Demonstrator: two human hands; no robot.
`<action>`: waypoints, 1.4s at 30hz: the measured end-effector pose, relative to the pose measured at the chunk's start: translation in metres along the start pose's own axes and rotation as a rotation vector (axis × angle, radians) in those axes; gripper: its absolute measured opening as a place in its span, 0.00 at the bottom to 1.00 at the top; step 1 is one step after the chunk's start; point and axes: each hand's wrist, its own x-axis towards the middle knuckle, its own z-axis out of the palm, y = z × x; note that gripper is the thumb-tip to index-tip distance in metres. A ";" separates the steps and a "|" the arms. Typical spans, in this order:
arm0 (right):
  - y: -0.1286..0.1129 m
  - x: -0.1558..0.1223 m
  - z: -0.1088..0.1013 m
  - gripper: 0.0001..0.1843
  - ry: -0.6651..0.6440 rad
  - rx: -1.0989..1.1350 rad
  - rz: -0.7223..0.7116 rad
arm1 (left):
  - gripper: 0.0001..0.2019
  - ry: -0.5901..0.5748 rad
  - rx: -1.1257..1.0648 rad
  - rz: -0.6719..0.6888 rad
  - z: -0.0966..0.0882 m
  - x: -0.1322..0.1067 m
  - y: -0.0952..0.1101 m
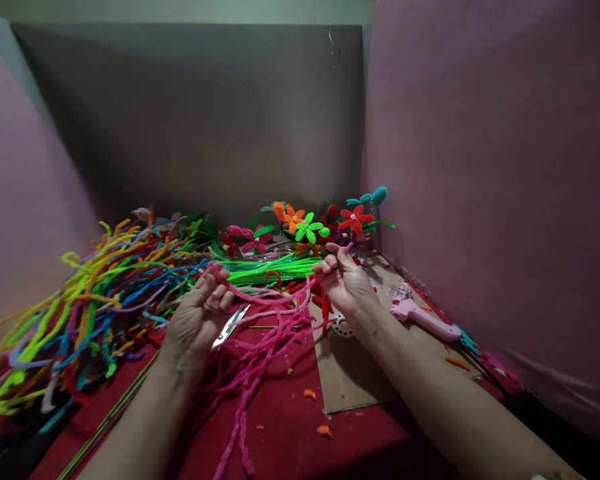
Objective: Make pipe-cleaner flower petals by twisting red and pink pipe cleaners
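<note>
Left hand (200, 313): fingers closed together on one end of a pink stem (265, 300), thumb on top. Right hand (343, 280): thumb and forefinger pinched on what we take to be the far end of the same stem, with a short pink tip showing above the fingers. The stem hangs between the two hands in a shallow sag, just above the counter (290, 427), which is spread with red cloth. We judge it very light, soft and fuzzy on the outside, with a wire core that bends easily and keeps a kink, so it is not slippery. We would take hold near the ends, where both hands now grip, since a pinch at mid-length would likely leave a bend. Scissors (230, 325): blades showing just under the left hand; we cannot tell whether that hand touches them. Loose pink stems (253, 373): heaped below and between the hands. Green stems (270, 268): a straight bundle just behind the hands. Mixed stems (100, 293): a large tangled pile to the left. Flowers (305, 230): several finished ones in orange, green, red and teal at the back. Card (350, 380): flat sheet under the right forearm. Glue gun (423, 317): pink, lying on the card's right edge.
</note>
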 end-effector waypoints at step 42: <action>0.019 -0.015 -0.002 0.06 0.025 0.029 0.222 | 0.22 -0.282 0.001 -0.038 0.025 -0.034 -0.009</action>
